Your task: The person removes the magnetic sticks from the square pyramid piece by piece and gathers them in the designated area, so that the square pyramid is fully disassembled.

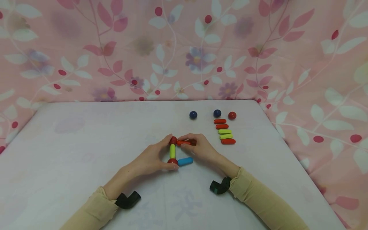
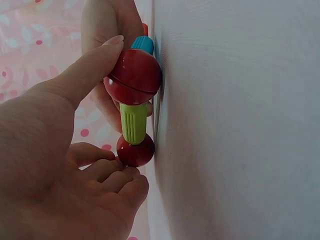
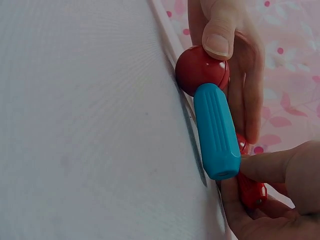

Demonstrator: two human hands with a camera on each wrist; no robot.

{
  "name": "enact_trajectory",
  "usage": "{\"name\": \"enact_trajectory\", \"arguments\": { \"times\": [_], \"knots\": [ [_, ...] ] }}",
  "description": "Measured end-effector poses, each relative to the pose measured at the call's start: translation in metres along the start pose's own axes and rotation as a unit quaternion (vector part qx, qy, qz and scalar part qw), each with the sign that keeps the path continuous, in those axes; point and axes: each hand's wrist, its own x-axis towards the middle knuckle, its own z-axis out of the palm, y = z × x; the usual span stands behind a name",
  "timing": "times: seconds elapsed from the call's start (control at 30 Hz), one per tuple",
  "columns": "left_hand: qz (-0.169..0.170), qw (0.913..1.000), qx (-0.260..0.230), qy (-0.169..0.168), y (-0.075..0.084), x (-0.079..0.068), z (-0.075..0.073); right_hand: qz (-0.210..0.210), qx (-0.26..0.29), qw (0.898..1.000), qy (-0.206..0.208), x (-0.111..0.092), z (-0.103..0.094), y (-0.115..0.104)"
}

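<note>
My left hand (image 1: 149,159) spans a small construction-toy frame, thumb at the near red ball (image 1: 172,161) and fingertips at the far red ball (image 1: 173,140). Between these balls runs a ribbed yellow-green rod (image 2: 133,124). A blue rod (image 3: 216,130) sticks out rightward from the near ball, its outer end free. My right hand (image 1: 203,149) pinches a red rod (image 1: 182,142) between thumb and fingers, the rod's left end right at the far ball. In the right wrist view, the blue rod partly covers the red rod.
Farther back right on the white table (image 1: 72,153) lie several rods in a column, red rods (image 1: 220,121) and yellow-green rods (image 1: 224,131). Behind them sit a blue ball (image 1: 193,115), another blue ball (image 1: 217,113) and a red ball (image 1: 232,115). Floral cloth (image 1: 178,48) hangs behind the table.
</note>
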Motion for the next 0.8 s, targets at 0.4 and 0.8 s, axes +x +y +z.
{"name": "enact_trajectory", "arguments": {
  "times": [0.4, 0.8],
  "knots": [
    [0.002, 1.0, 0.0, -0.002, 0.0, -0.0005, -0.0007, 0.008, -0.003, 1.0, -0.001, -0.001, 0.0, -0.0023],
    [0.003, 1.0, -0.006, -0.006, -0.0018, -0.0007, -0.0008, 0.004, 0.003, 1.0, 0.001, -0.0016, -0.0006, -0.003]
  ]
}}
